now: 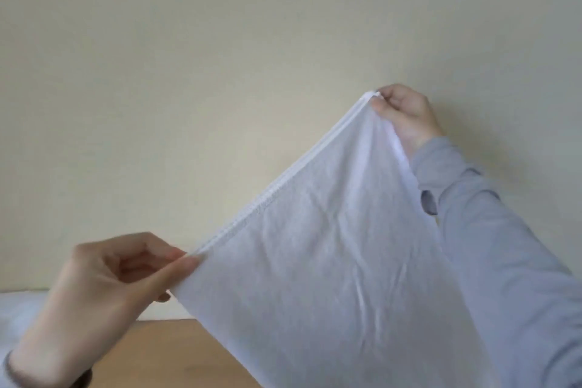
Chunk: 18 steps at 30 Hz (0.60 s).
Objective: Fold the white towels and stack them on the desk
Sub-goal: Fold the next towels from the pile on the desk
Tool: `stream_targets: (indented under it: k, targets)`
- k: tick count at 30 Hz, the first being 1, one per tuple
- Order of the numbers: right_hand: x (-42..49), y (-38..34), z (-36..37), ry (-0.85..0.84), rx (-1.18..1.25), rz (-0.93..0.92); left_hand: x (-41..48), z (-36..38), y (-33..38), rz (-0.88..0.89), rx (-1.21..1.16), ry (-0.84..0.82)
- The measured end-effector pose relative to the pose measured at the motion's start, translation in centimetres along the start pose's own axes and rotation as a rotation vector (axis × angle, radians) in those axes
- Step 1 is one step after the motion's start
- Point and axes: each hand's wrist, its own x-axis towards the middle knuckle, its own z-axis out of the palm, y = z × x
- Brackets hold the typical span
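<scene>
Head view: white towel (330, 261) held up in the air, hemmed top edge slanting from 8 o'clock up to 2 o'clock. Left hand (119, 274) at 8 o'clock pinches the lower end of the hem between thumb and fingertips. Right hand (406, 116) at 2 o'clock pinches the upper corner, other fingers curled. Towel hangs toward 5 o'clock, hiding part of the wooden desk (176, 353) and the grey sleeve (504, 246). Blurred white cloth (19, 309) at 9 o'clock. Cream wall (220, 72) behind.
</scene>
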Motion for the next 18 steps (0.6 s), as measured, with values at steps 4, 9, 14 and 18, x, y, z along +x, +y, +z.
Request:
stream_targets:
  k: [4, 9, 14, 18]
  targets:
    - [-4.8, 10.4, 10.0, -0.182, -0.002, 0.179, -5.8, -2.3, -9.4, -0.35, 0.052, 0.092]
    - [-14.1, 20.6, 22.8, -0.308, -0.024, 0.412, -13.2, -5.9, -18.4, -0.704, 0.17, 0.123]
    - [-20.3, 24.9, 34.4, -0.438, -0.03, 0.515, -17.8, -11.2, -25.4, -0.848, 0.203, 0.255]
    - [-23.2, 26.2, 43.1, -0.535, -0.063, 0.536, -20.9, -15.2, -29.7, -0.929, 0.261, 0.278]
